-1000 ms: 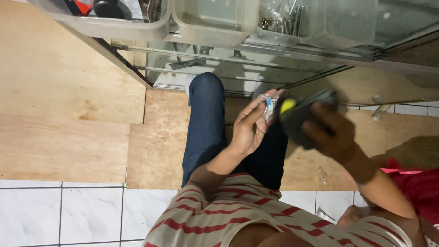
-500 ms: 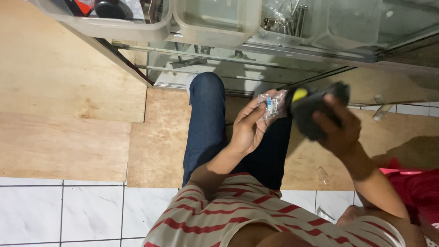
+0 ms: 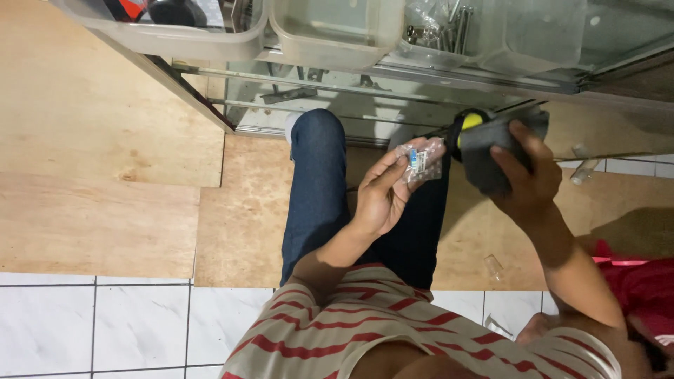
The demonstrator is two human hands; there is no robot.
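Since the earlier frames our right hand (image 3: 525,163) has carried the drill (image 3: 491,144) up and to the right, away from our left hand (image 3: 382,193), and the small bag (image 3: 421,158) has risen a little with the left hand.

Our left hand pinches the bag between thumb and fingertips, holding it up over our right thigh; the bag is clear plastic with small parts inside and a pale label. Our right hand is wrapped around the dark grey body of the drill, fingers curled over its top; a yellow patch shows at the end of the drill nearest the bag. Bag and drill sit just beside each other, not touching as far as we can tell.

We sit on the floor (image 3: 98,224), which is plywood sheets, with white tiles (image 3: 133,323) nearer to us. Our jeans (image 3: 316,189) stretch forward towards a glass cabinet (image 3: 330,105). On the shelf above stand clear plastic tubs (image 3: 337,28); the right one holds bolts (image 3: 449,21), the left one dark and red things we cannot make out. Something red (image 3: 632,274) lies at our right elbow. A small clear piece (image 3: 493,265) lies on the plywood below our right forearm.
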